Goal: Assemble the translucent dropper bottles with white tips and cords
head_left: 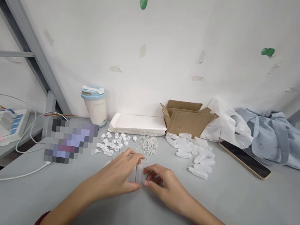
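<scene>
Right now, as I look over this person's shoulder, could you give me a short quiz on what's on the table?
1. True or false: the left hand and the right hand meet at one small clear bottle.
2. What lies against the right side of the cardboard box? A. white plastic bag B. red toolbox C. kettle
3. Fill in: the loose white caps lie to the ___ of the bottle pile.
Key: 1 true; 2 A; 3 left.
</scene>
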Demonstrator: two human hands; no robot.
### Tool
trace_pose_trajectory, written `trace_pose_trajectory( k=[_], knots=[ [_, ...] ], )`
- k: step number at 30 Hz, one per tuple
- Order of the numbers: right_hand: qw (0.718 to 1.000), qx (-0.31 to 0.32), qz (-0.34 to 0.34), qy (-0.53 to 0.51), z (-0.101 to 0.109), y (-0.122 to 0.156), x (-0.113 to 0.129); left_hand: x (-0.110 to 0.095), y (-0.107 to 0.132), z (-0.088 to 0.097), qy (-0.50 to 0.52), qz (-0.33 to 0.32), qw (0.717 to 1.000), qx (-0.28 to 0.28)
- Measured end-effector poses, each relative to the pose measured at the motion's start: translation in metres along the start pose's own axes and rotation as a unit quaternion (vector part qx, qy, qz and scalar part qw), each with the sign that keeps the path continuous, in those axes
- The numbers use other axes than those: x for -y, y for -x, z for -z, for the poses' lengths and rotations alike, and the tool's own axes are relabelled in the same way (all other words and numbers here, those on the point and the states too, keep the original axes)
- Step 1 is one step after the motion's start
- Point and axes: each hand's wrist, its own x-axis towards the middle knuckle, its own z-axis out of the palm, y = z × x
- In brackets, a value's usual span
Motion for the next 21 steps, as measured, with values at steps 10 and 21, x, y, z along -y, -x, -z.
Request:
trace_pose_trajectory(
  k=[10, 21],
  knots=[
    [1.000, 0.012, 0.004, -0.027, -0.0007, -0.0013, 0.0008, 0.0028, 0.0028, 0.0019, 0.010, 0.009, 1.000, 0.017],
    [0.999, 0.010, -0.004, -0.040, -0.0003, -0.0017, 0.0004, 0.0044, 0.0023, 0.0029, -0.012, 0.011, 0.999, 0.029]
  ],
)
